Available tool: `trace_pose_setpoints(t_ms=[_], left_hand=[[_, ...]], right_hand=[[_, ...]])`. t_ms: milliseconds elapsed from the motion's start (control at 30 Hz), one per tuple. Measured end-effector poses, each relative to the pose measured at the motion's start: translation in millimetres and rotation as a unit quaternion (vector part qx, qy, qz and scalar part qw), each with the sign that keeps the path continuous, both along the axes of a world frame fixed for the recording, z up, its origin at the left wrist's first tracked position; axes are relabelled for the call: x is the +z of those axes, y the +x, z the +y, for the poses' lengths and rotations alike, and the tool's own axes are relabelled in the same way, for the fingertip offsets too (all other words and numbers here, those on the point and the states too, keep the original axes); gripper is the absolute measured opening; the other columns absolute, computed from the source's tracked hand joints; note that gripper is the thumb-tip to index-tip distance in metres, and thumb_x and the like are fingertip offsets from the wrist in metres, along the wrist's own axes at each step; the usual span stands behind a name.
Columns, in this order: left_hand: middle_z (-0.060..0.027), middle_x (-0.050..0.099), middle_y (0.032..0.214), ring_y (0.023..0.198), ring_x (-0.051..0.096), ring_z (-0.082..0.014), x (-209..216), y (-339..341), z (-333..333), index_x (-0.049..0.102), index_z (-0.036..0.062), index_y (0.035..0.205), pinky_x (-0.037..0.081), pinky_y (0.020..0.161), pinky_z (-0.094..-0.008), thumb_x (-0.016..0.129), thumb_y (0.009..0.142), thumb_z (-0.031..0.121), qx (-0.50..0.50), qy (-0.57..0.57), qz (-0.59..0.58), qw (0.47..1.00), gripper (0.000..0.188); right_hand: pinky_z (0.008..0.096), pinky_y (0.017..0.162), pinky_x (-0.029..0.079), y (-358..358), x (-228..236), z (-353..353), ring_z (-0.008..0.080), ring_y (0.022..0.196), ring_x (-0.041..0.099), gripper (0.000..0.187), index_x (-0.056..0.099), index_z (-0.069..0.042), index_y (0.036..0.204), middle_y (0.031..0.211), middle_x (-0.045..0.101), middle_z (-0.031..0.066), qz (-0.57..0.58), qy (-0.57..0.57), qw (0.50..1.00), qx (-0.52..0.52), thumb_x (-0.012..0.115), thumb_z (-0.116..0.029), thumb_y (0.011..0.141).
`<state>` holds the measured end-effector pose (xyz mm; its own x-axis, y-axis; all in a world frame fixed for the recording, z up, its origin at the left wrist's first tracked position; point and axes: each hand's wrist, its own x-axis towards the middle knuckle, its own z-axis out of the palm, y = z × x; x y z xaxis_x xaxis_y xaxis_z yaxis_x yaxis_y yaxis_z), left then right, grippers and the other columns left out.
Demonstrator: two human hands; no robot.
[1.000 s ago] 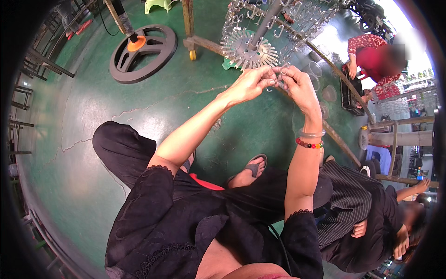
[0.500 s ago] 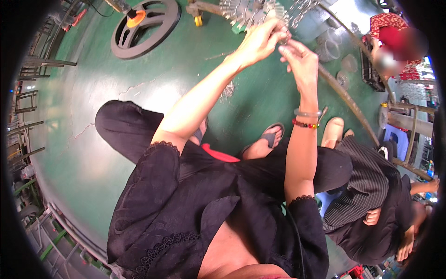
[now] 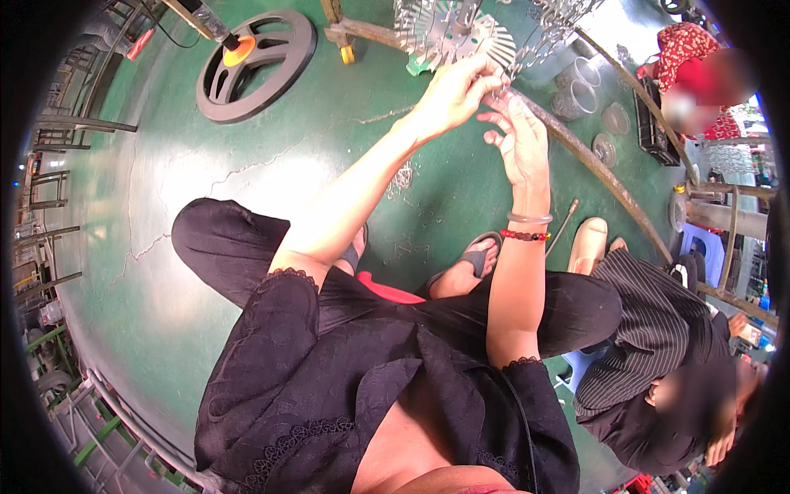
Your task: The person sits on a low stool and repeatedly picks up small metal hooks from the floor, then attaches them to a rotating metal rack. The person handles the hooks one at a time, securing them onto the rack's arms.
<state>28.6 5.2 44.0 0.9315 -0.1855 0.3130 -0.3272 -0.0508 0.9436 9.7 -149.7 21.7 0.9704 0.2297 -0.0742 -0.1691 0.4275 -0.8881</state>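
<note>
My left hand [image 3: 455,92] is raised at the top middle, thumb and index finger pinched together on something small. Just right of it, my right hand [image 3: 520,142] reaches up with its fingertips at the same spot, the other fingers loosely curled. A tiny shiny metal bit [image 3: 500,92] shows between the fingertips, too small to name. Close behind the left hand stands a round rack of pale metal strips [image 3: 487,43] set out like a fan. Thin metal chains or wire links [image 3: 539,37] hang beside it, above my right hand.
A large dark spoked wheel [image 3: 290,70] lies at the upper left. A rusty metal bar [image 3: 597,160] slants down rightward past my right hand. Clear plastic tubs [image 3: 576,100] and a black crate [image 3: 654,136] stand beyond it. Close by on the right sits a person in striped trousers [image 3: 646,317].
Both hands have come slightly down in the picture, the right one also leftward, its fingers loosening apart. More of the fan-like rack shows. The neighbour's upper body has shifted.
</note>
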Motion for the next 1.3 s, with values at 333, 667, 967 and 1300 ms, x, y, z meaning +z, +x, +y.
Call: trace_pose_setpoints(t_ms=[333, 667, 967, 1300], left_hand=[[-0.0056, 0.065, 0.096, 0.090, 0.059, -0.0126, 1.6, 4.8, 1.4, 0.061, 0.0009, 0.100, 0.047, 0.081, -0.0286, 0.057, 0.091, 0.015, -0.006, 0.042, -0.047, 0.998, 0.018], [-0.0053, 0.065, 0.096, 0.083, 0.058, -0.0104, -41.3, -3.0, -5.9, 0.061, -0.0002, 0.105, 0.048, 0.075, -0.0267, 0.058, 0.090, 0.018, -0.033, -0.113, 0.106, 0.987, 0.024], [-0.0020, 0.064, 0.096, 0.087, 0.061, -0.0124, -56.6, 14.8, -0.3, 0.060, 0.0047, 0.107, 0.050, 0.076, -0.0275, 0.058, 0.089, 0.016, -0.168, -0.412, 0.343, 0.827, 0.022], [-0.0056, 0.066, 0.094, 0.083, 0.062, -0.0155, -93.1, 4.6, 84.0, 0.067, 0.0053, 0.096, 0.051, 0.074, -0.0293, 0.067, 0.080, 0.016, -0.163, 0.173, 0.306, 0.922, 0.019]], right_hand=[[0.0189, 0.051, 0.040, 7.9, 3.7, -12.5, 0.0074, 0.069, 0.057, 0.014, 0.068, -0.002, 0.096, 0.086, 0.066, 0.0057, -0.108, -0.170, 0.979, -0.035, 0.067, -0.008, 0.083], [0.0288, 0.061, 0.046, 7.2, 10.6, 2.3, 0.0157, 0.066, 0.057, 0.009, 0.061, 0.002, 0.081, 0.075, 0.061, 0.0091, -0.322, -0.402, 0.834, -0.196, 0.066, -0.005, 0.081], [0.0314, 0.063, 0.048, 9.5, 19.0, 31.3, 0.0186, 0.065, 0.059, 0.010, 0.065, 0.000, 0.085, 0.075, 0.062, 0.0093, -0.282, -0.424, 0.835, -0.208, 0.067, -0.007, 0.078], [0.0249, 0.064, 0.049, 38.5, 12.8, 27.9, 0.0091, 0.066, 0.063, 0.020, 0.071, -0.005, 0.090, 0.070, 0.069, 0.0061, -0.302, -0.589, 0.711, -0.236, 0.070, -0.022, 0.080]])
